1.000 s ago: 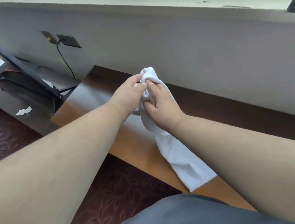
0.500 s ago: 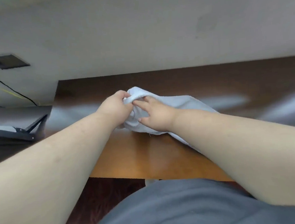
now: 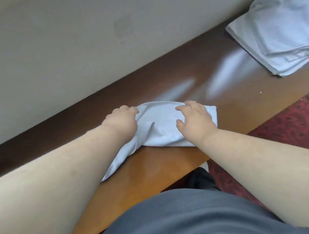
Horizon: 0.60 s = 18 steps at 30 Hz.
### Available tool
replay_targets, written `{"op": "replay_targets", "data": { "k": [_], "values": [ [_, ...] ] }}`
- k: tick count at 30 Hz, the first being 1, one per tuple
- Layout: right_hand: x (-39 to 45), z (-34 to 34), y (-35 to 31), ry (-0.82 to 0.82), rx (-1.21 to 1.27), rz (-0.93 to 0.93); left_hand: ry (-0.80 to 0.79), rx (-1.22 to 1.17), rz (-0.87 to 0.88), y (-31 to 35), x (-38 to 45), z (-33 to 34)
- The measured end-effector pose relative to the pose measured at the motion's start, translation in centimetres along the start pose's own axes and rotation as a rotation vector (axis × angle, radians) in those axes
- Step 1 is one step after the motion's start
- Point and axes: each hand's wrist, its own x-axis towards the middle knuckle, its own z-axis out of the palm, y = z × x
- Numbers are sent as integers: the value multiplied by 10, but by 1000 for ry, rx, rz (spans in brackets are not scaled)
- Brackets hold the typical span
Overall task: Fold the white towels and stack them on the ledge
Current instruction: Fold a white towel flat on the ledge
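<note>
Nearest the camera, a grey cloth garment covers the person's body at the bottom edge, with both bare forearms reaching forward over it. Just beyond runs the long wooden ledge, orange-brown at its near edge and darker brown towards the wall. To the right, below the ledge, lies a red patterned carpet.

On the ledge, in the middle of the view, lies a small white cloth towel, partly bunched, with one corner trailing towards the near edge under the left forearm. The left hand rests on the towel's left end, its fingers curled down into the fabric and gripping it. The right hand lies on the towel's right part, fingers spread apart and slightly bent, fingertips pressing on the cloth rather than closing round it.

Farther along the ledge to the right, well apart from the hands, sits a stack of folded white towels, with a looser white cloth lying on top. Behind everything a plain grey-beige wall rises from the back of the ledge.
</note>
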Motion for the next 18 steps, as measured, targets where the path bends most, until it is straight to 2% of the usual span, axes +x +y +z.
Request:
{"op": "replay_targets", "data": {
  "k": [2, 4, 6, 10, 13, 16, 18],
  "values": [
    [-1, -8, 33, 45, 90, 233, -3, -15, 98, 36, 21, 1],
    [1, -12, 60, -55, 198, 381, -25, -22, 172, 69, 41, 6],
    [6, -11, 78, -168, 207, 372, -46, -38, 232, 99, 61, 11],
    [23, -10, 97, -232, 114, 275, -80, -94, 296, 150, 92, 20],
    [34, -12, 103, -237, 53, 199, -108, -93, 240, 165, 104, 26],
    [44, -14, 109, -297, 117, 170, -111, -91, 192, 170, 111, 29],
    [47, -15, 112, -317, 160, 179, -57, -162, 177, 169, 112, 29]
  ]
}}
